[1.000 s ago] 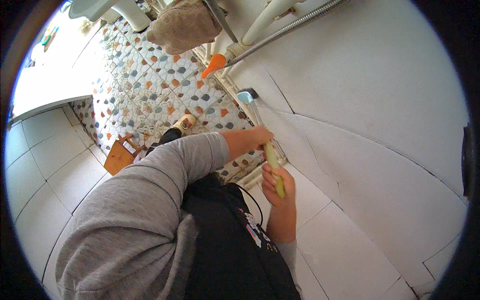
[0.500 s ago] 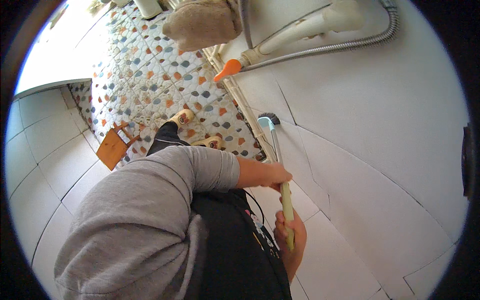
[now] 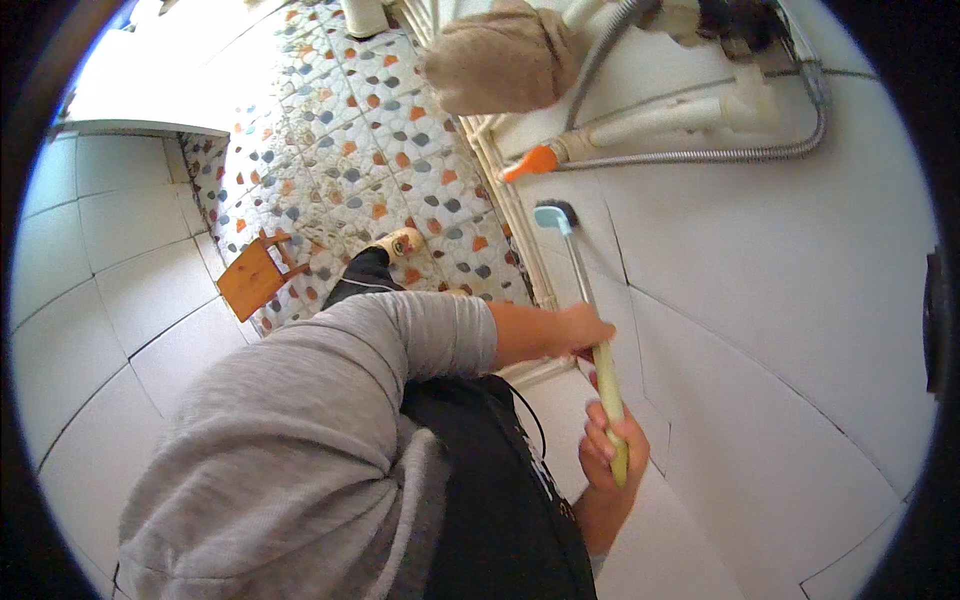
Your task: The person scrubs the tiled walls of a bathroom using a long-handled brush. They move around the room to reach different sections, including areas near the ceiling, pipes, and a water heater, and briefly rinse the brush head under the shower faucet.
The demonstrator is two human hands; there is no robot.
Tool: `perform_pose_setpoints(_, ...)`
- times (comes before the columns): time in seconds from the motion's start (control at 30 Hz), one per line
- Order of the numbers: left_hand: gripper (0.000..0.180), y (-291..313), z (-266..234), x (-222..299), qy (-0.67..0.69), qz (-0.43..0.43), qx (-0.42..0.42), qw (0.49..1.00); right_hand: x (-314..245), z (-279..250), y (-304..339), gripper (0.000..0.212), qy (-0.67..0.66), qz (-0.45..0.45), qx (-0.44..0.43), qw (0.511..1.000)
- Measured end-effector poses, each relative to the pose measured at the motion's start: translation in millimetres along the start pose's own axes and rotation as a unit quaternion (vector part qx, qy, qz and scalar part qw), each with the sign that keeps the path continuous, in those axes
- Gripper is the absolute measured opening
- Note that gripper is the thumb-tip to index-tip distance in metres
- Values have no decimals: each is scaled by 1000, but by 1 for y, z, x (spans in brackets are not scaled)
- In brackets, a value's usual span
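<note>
Both my hands hold one long-handled scrub brush (image 3: 580,268). It has a yellow-green grip, a thin silver pole and a light blue head with dark bristles. My left hand (image 3: 585,330) is wrapped round the upper part of the grip, by the pole. Lower down, near the grip's end, my right hand (image 3: 612,445) has its fingers closed round it. The bristles face the white tiled wall (image 3: 720,260) and appear to touch it, just below the orange-handled valve (image 3: 532,163).
Along the wall run a white pipe (image 3: 660,122) and a flexible metal hose (image 3: 700,157). A brown cloth-like bundle (image 3: 500,62) hangs beside them. Thin pipes follow the wall's foot. A small wooden stool (image 3: 252,278) stands on the pebble-patterned floor (image 3: 350,150) at left.
The view has shifted, so the surroundings sit farther right. Along the wall, the brush head has moved away from me, closer to the orange valve. Both hands keep their hold on the brush.
</note>
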State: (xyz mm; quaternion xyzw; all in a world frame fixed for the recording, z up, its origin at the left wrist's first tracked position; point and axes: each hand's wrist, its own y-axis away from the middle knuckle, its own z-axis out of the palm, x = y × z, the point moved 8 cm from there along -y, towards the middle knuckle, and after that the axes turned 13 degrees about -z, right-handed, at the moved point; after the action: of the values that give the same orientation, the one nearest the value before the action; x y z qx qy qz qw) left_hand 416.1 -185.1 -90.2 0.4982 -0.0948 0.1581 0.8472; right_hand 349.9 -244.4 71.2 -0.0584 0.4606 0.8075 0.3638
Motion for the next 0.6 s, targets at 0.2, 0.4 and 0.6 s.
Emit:
perform_pose_setpoints(0.2, 33, 91, 36, 11, 49, 55, -47, 996, -13, 28, 64, 68, 30, -16, -50, 998)
perform_pose_setpoints(0.4, 26, 7, -26, 6, 96, 35, 101, 990, 17, -2, -18, 60, 16, 38, -66, 997)
perform_pose_setpoints(0.6, 27, 71, -69, 1, 151, 51, 68, 985, 47, 46, -33, 37, 187, 24, -132, 973)
